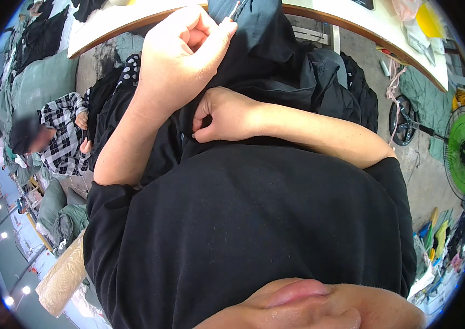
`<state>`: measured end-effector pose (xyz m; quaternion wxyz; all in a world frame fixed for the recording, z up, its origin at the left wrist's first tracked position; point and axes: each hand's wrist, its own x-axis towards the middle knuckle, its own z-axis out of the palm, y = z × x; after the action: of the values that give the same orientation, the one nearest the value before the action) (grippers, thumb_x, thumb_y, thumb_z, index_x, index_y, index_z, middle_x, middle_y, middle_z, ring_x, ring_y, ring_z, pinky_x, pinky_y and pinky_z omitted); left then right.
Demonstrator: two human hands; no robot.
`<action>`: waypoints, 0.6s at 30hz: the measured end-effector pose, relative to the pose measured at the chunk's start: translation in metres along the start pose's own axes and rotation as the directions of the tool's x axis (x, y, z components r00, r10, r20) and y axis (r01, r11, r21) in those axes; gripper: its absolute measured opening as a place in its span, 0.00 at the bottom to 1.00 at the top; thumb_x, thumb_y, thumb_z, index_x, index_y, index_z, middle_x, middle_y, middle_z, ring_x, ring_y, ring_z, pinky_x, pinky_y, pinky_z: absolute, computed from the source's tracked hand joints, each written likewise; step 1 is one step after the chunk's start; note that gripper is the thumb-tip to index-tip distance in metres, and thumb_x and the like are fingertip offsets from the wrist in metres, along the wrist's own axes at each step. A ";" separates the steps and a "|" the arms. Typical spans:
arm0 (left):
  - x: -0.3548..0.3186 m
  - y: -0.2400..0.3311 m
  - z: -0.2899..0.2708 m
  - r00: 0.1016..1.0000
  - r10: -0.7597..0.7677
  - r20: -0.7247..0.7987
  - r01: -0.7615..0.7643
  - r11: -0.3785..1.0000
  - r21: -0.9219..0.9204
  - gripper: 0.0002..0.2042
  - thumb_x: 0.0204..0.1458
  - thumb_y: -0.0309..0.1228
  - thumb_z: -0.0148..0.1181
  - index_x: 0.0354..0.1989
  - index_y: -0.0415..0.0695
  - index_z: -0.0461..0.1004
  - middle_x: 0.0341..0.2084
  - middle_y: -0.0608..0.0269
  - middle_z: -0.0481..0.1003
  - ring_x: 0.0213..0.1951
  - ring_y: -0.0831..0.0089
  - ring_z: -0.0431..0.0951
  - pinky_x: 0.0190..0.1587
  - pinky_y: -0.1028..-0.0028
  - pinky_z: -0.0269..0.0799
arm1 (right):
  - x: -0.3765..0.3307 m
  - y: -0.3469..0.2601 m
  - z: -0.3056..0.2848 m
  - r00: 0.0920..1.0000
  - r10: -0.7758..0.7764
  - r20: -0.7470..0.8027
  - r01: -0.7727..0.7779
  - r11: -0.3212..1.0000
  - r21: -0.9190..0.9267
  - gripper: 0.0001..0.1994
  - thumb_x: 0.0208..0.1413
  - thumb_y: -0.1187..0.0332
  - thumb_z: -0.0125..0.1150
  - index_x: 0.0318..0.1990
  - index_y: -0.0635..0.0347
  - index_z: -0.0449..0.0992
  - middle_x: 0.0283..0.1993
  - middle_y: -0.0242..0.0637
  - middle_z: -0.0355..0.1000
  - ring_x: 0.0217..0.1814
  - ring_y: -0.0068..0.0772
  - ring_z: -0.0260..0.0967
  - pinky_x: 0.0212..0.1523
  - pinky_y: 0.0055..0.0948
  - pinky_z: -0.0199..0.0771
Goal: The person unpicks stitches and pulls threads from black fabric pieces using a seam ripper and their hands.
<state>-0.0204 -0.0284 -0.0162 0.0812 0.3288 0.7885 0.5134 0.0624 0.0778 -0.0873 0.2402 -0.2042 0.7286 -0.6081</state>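
Note:
Raised near the table edge, my left hand (186, 57) is closed in a pinch. From between its thumb and fingertip sticks a small, thin, pale-tipped tool (234, 11), whose exact kind I cannot make out. Dark cloth (265, 41) hangs over the table edge just right of that hand and runs down onto my lap, brightly lit at its top. Lower and close to my body, my right hand (224, 116) has thumb and forefinger curled together against the black cloth. It appears to pinch a fold of it.
A white table (320, 12) with a brown edge curves across the front. More black garments (325, 77) lie heaped at the right of my lap. To the right stands a green fan (463, 153). At left, another person in a checked shirt (62, 131) sits beside green sacks (46, 82).

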 end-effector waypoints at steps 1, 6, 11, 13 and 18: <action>0.003 0.000 -0.001 1.000 0.000 0.026 0.000 1.000 -0.016 0.09 0.63 0.28 0.66 0.32 0.41 0.75 0.16 0.71 0.74 0.15 0.89 0.67 0.19 0.85 0.54 | 0.000 0.000 0.000 1.000 -0.002 -0.003 0.002 1.000 0.000 0.09 0.51 0.69 0.70 0.34 0.67 0.85 0.32 0.44 0.83 0.37 0.34 0.80 0.47 0.32 0.79; 0.014 0.016 0.001 0.997 -0.067 0.037 0.067 0.998 0.005 0.09 0.63 0.30 0.67 0.33 0.41 0.75 0.15 0.70 0.73 0.15 0.88 0.68 0.18 0.84 0.54 | -0.002 0.003 -0.001 1.000 -0.025 -0.002 0.025 0.999 0.031 0.08 0.51 0.70 0.68 0.34 0.67 0.86 0.31 0.45 0.83 0.35 0.37 0.80 0.46 0.32 0.79; 0.022 0.030 0.002 0.994 -0.099 0.050 0.084 0.968 0.238 0.10 0.64 0.33 0.66 0.33 0.40 0.76 0.12 0.70 0.73 0.15 0.88 0.69 0.19 0.84 0.55 | -0.003 0.006 0.001 0.998 -0.059 -0.028 0.060 0.998 0.034 0.08 0.51 0.70 0.68 0.33 0.68 0.85 0.30 0.45 0.82 0.34 0.37 0.80 0.45 0.33 0.79; 0.023 0.030 0.002 0.995 -0.090 0.032 0.078 0.958 0.275 0.12 0.62 0.34 0.68 0.33 0.40 0.75 0.12 0.72 0.71 0.16 0.88 0.67 0.20 0.84 0.55 | -0.003 0.005 0.002 0.997 -0.071 -0.021 0.072 0.997 0.039 0.08 0.50 0.70 0.68 0.32 0.68 0.85 0.30 0.45 0.82 0.34 0.37 0.80 0.44 0.33 0.79; 0.037 0.054 0.006 0.990 -0.139 0.018 0.120 0.907 0.404 0.07 0.60 0.24 0.65 0.30 0.38 0.73 0.17 0.62 0.75 0.21 0.75 0.76 0.24 0.73 0.68 | -0.004 0.004 0.002 0.997 -0.078 -0.021 0.078 0.997 0.028 0.08 0.50 0.70 0.68 0.31 0.69 0.84 0.29 0.46 0.81 0.33 0.38 0.80 0.43 0.34 0.78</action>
<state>-0.0228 0.0126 0.0358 0.0640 0.2971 0.8951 0.3263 0.0666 0.0795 -0.0914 0.2118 -0.2229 0.7134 -0.6297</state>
